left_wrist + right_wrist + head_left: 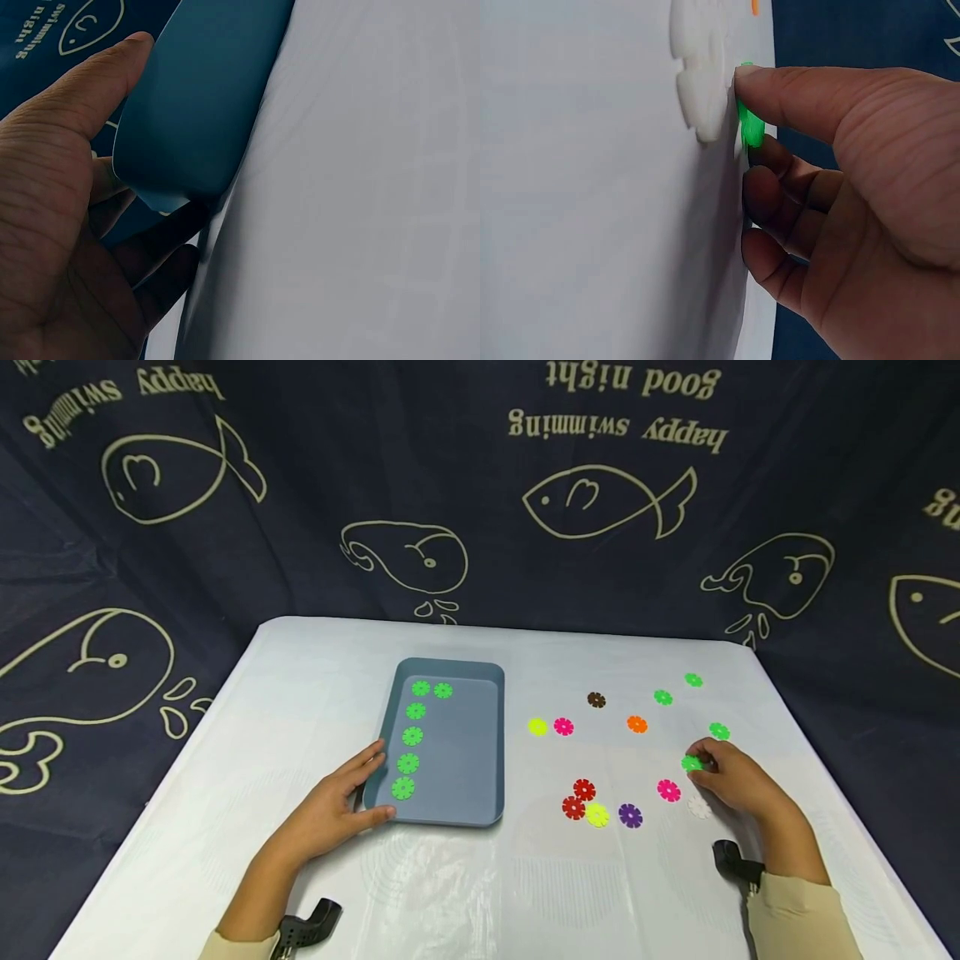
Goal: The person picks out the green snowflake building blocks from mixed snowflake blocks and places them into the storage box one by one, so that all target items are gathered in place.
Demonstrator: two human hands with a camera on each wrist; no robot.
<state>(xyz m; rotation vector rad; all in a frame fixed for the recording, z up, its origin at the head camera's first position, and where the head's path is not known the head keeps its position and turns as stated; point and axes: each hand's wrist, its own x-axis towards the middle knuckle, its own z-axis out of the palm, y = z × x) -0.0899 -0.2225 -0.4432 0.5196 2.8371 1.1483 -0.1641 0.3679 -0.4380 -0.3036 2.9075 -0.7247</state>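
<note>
A blue-grey tray (457,752) lies left of the table's middle, with several green notched discs (412,737) in a column and one more beside the top one. My left hand (330,814) rests at its near left corner, thumb at the front rim and fingers along the left wall; the left wrist view has the thumb (112,79) against the tray's wall (199,97). On the right, my right hand (738,777) pinches a green notched disc (692,763) between thumb and forefinger, close over the table. A white disc (701,75) lies near that thumb.
Loose discs lie right of the tray: green (663,697), brown (596,700), orange (637,724), pink (669,790), yellow (537,727), purple (631,816) and red (584,790). A dark printed cloth (480,485) hangs behind the white table (315,693).
</note>
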